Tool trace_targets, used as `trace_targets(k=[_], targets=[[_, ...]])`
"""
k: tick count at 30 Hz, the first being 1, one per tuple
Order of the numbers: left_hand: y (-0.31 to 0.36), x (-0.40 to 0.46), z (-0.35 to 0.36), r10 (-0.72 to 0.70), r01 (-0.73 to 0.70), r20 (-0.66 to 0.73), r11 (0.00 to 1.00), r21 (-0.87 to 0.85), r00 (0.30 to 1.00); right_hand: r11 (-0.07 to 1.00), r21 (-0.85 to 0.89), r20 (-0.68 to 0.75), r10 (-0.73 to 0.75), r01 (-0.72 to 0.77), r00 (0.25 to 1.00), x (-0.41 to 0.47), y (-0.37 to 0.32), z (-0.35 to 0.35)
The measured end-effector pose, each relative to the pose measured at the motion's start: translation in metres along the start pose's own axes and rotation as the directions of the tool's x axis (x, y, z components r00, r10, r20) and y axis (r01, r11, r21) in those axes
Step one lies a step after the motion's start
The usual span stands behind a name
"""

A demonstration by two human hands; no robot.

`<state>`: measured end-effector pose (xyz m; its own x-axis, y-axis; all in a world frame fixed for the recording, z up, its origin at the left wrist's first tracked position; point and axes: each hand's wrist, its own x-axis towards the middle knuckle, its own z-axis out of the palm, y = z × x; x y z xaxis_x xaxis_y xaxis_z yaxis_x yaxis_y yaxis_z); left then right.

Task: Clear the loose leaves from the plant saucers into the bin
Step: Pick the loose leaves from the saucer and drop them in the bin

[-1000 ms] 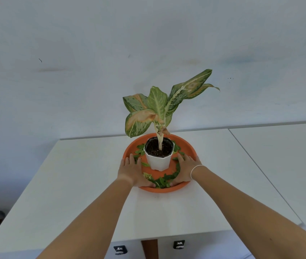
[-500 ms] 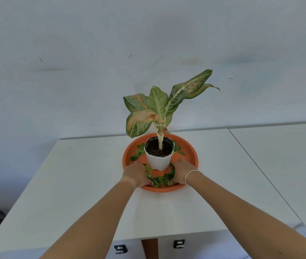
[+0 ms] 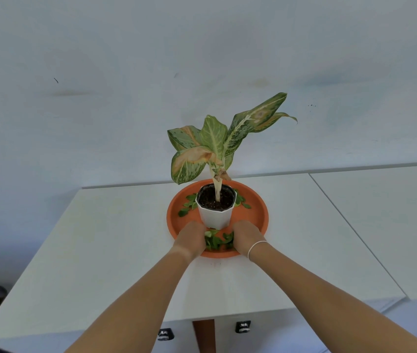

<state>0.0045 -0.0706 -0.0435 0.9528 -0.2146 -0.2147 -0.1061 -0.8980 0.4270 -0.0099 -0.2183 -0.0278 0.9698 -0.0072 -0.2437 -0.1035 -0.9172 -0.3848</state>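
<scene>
White pot (image 3: 216,215) blocks the saucer's (image 3: 258,212) centre; its ring stays passable.

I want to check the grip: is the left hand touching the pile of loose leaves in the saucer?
Touching. The head view shows the left hand pressed against the leaf pile in the orange saucer, with no gap between them.

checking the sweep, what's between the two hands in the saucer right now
In the head view, a gathered pile of loose green leaves lies between the left hand and the right hand on the orange saucer, just in front of the white pot.
</scene>
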Motion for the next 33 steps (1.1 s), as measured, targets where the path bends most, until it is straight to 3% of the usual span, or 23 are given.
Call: trace_targets(k=[7, 13, 18, 22, 26, 29, 31, 33], targets=[[0.001, -0.006, -0.001, 0.075, -0.075, -0.012, 0.995, -0.061, 0.997, 0.99, -0.081, 0.021, -0.114, 0.115, 0.993, -0.007, 0.003, 0.001], [0.002, -0.011, -0.001, 0.099, -0.101, -0.016, 0.988, -0.117, 0.995, 0.993, 0.091, 0.046, -0.079, 0.074, 0.996, -0.005, 0.007, 0.001], [0.002, -0.01, -0.001, 0.056, -0.055, 0.003, 0.989, -0.137, 0.998, 0.992, 0.081, 0.032, -0.102, 0.1, 0.994, -0.006, 0.01, 0.001], [-0.001, -0.007, 0.001, 0.036, -0.034, 0.011, 0.993, -0.117, 0.999, 0.996, 0.073, 0.045, -0.049, 0.046, 0.998, -0.004, 0.011, 0.002], [-0.001, -0.007, -0.003, -0.004, 0.004, -0.001, 0.985, -0.172, 1.0, 0.958, 0.273, 0.047, 0.077, -0.087, 0.996, 0.0, 0.01, -0.011], [0.001, -0.007, -0.009, -0.04, 0.036, -0.012, 0.971, -0.234, 0.999, 0.833, 0.515, 0.114, 0.165, -0.2, 0.98, 0.009, 0.013, -0.016], [0.001, -0.007, -0.012, -0.038, 0.031, -0.019, 0.958, -0.285, 0.999, 0.633, 0.724, 0.202, 0.185, -0.274, 0.962, 0.011, 0.014, -0.015], [0.0, -0.007, -0.014, -0.028, 0.015, -0.034, 0.944, -0.331, 0.999, 0.364, 0.87, 0.284, 0.184, -0.334, 0.941, 0.008, 0.015, -0.014]])
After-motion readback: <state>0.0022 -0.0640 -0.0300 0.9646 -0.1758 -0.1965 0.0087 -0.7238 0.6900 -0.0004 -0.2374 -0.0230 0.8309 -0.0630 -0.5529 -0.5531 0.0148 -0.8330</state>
